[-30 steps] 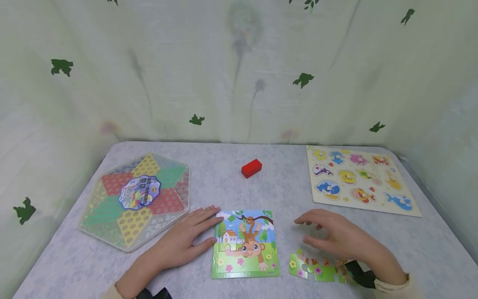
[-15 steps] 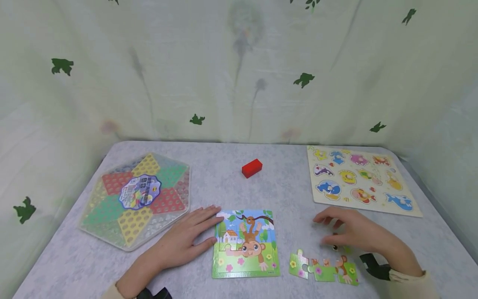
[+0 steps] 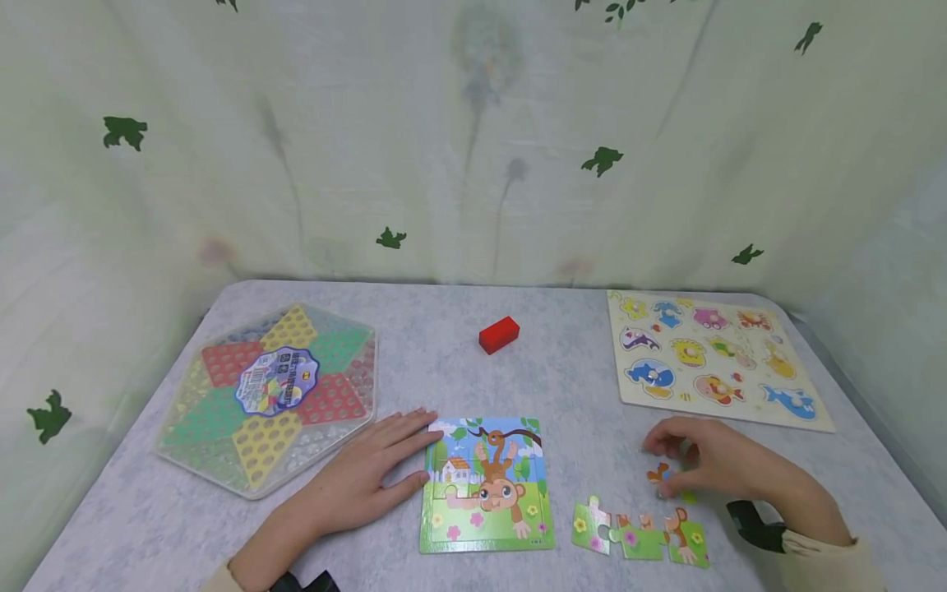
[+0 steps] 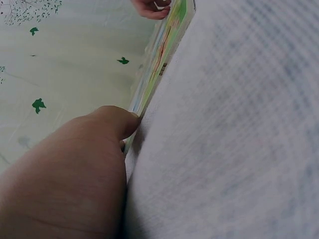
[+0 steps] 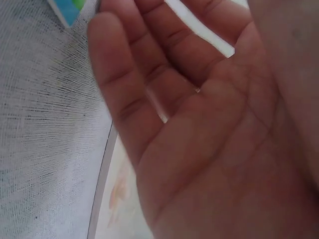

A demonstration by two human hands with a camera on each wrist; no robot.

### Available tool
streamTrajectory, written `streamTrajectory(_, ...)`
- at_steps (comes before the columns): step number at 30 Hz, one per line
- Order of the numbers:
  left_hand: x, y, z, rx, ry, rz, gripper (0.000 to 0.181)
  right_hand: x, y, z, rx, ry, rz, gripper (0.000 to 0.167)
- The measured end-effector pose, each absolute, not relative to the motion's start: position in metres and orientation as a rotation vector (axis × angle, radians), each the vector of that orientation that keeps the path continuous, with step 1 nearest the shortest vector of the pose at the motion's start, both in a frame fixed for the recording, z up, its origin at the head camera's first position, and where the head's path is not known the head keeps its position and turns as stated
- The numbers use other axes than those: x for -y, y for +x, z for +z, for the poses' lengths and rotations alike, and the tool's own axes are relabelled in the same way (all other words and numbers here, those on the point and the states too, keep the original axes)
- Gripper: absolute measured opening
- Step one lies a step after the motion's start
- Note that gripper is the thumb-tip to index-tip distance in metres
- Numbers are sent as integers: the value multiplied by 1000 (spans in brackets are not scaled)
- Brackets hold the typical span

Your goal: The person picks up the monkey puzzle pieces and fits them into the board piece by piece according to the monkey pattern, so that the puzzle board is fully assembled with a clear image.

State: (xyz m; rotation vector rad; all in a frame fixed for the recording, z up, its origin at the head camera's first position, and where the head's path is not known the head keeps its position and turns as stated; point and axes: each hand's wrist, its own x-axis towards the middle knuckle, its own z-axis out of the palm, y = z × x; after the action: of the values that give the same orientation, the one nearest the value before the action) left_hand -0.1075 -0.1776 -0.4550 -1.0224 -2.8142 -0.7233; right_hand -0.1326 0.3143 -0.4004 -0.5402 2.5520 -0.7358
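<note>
A square monkey puzzle [image 3: 485,483] lies in the middle of the table. My left hand [image 3: 355,481] rests flat with fingers spread, fingertips at the puzzle's left edge; the left wrist view has its thumb against the board edge [image 4: 149,92]. Over to the right, my right hand [image 3: 728,469] hovers low with loosely bent fingers above a small piece [image 3: 657,473], partly hidden by the thumb; whether they touch is unclear. In the right wrist view a blue-green corner [image 5: 67,11] shows beyond the fingertips. Loose pieces [image 3: 639,538] lie in a row in front of this hand.
A hexagonal board [image 3: 222,444] in clear plastic with coloured triangles lies at the left. Farther back stands a red block [image 3: 499,335]. A cream board [image 3: 669,399] with animal shapes lies at the back right. A pale curtain [image 3: 333,164] hangs behind the table.
My right hand has moved right, away from the monkey puzzle, uncovering the row of loose pieces. A small piece now shows between its fingers and thumb. The left hand has stayed in place.
</note>
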Motion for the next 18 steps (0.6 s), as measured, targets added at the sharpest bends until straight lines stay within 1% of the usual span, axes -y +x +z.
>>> streamTrajectory(6, 177, -108, -455, 2813, -1025, -721, 54, -318, -133, -402, -2545, -514, -711, 42)
streamTrajectory(13, 177, -108, -454, 2817, -1027, -723, 54, -323, -134, -401, -2474, -557, -769, 33)
streamTrajectory(18, 177, -108, -454, 2807, -1028, -718, 54, -321, -134, -402, -2484, -568, -766, 30)
